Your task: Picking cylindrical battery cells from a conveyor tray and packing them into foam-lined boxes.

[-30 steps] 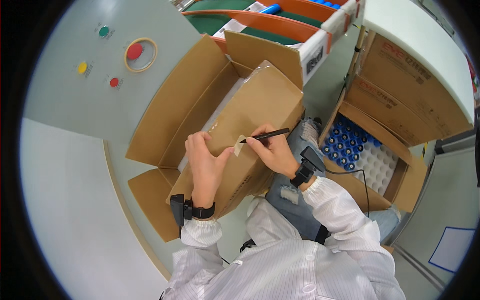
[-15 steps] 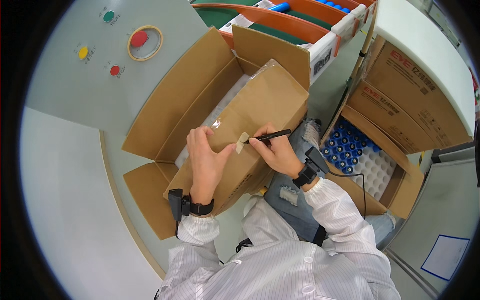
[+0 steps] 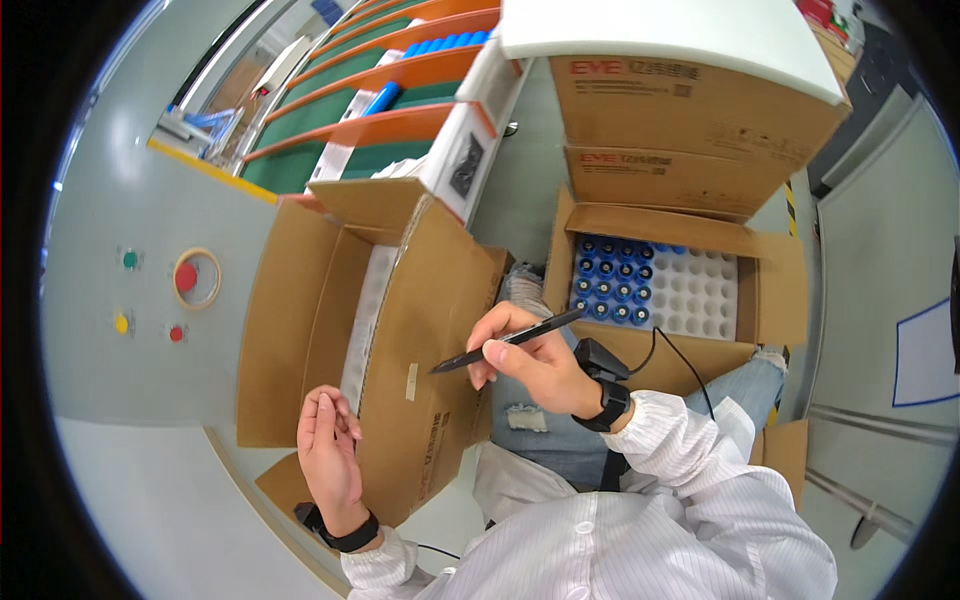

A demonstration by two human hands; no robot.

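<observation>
A grey panel [image 3: 125, 190] with coloured buttons fills the far left. Beside it stands an open carton [image 3: 455, 290], long from near to far, its flaps spread; the brown face to the right of its opening bears the work in hand. A second carton [image 3: 785, 290] sits open to the right, in it a white tray [image 3: 693, 285] with blue cells [image 3: 624, 270] filling mainly the left side.

The left hand [image 3: 333, 455] is at the near left of the open carton's brown face, fingers loosely curled with little gap between them; whether they touch the cardboard or hide something small, I cannot tell. The right hand [image 3: 535, 365], over the right side of that face, has thumb and fingers closed around a black pen [image 3: 522, 335]. The pen slants from far right to near left.

A tan roll [image 3: 218, 278] rings a red button on the panel. Smallest is the pale strip of tape [image 3: 412, 382] on the brown face, long axis roughly near to far, across the pen's line. It lies left of the right fingers and to the right and slightly far of the left ones; the pen's left end is closest, just beside it and apart.
</observation>
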